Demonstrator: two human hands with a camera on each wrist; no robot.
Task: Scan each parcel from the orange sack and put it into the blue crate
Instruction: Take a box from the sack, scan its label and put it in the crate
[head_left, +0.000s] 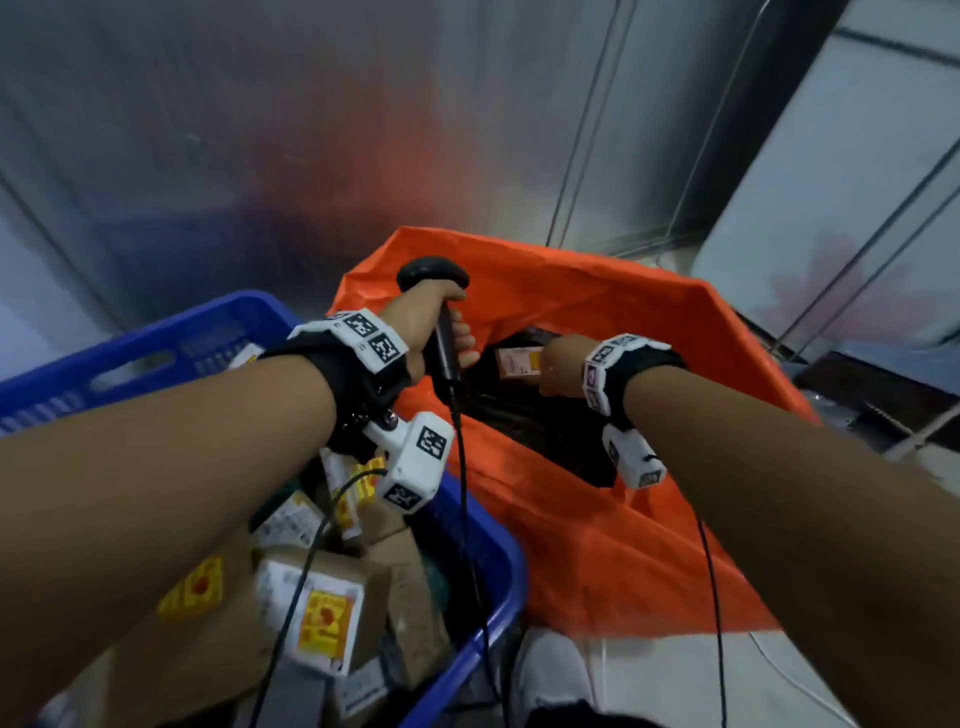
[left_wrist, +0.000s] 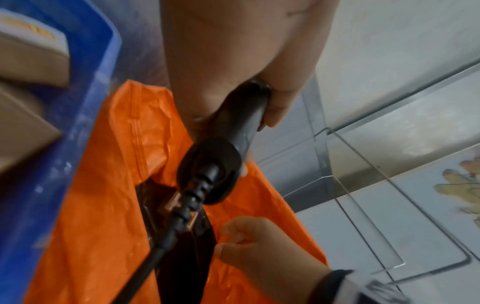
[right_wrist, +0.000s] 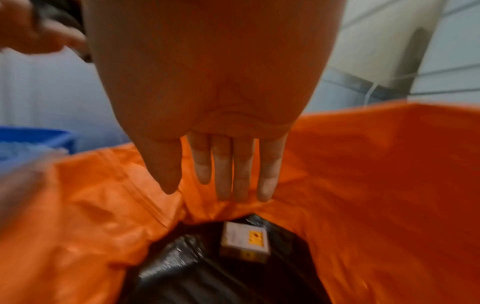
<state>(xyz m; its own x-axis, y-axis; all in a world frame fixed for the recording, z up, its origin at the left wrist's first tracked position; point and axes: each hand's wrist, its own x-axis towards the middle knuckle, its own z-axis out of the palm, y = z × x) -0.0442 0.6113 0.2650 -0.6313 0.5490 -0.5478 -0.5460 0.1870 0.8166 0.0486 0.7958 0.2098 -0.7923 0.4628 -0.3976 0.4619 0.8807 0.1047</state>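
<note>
My left hand grips the handle of a black corded scanner above the near-left edge of the orange sack. My right hand reaches down into the sack's mouth with its fingers straight and together, holding nothing. Below them a small parcel with a white label and a yellow sticker lies on black plastic wrap at the sack's bottom. The blue crate stands to the left and holds several cardboard parcels.
The scanner cable hangs down over the crate's right rim. A white shoe stands between crate and sack. A metal wall rises behind, and a wire frame stands to the right of the sack.
</note>
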